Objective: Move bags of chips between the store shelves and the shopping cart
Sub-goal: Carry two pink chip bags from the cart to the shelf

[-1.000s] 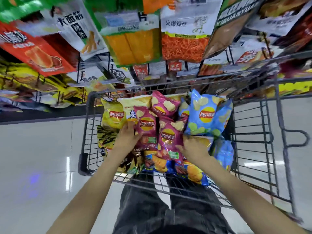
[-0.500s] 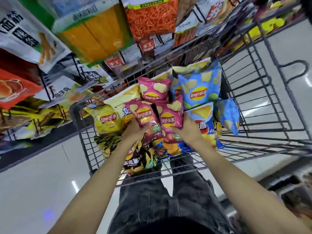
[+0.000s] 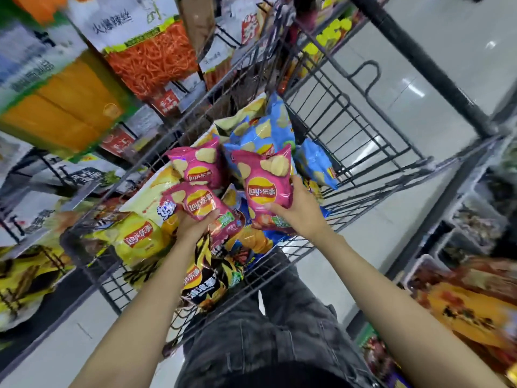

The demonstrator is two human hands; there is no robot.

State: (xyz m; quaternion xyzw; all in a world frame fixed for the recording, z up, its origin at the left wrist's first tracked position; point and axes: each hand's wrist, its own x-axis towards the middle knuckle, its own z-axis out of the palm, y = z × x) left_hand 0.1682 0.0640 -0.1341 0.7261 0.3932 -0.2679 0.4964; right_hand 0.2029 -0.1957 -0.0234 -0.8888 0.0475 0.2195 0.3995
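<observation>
Lifted clear of the pile since a second ago: one pink chip bag [image 3: 263, 189] gripped in the right hand [image 3: 300, 212], raised and swung right, a second pink chip bag [image 3: 200, 204] gripped in the left hand [image 3: 193, 226], a third pink bag [image 3: 197, 166] left lying among the blue and yellow bags. Probably bound for the store shelves [image 3: 475, 247] at near right. Below, the wire shopping cart [image 3: 349, 130] on pale glossy floor [image 3: 419, 107], hanging snack packs [image 3: 148, 57] crowding the far left.

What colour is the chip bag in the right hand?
Pink, with a red-and-yellow logo: the chip bag in the right hand, head view.
</observation>
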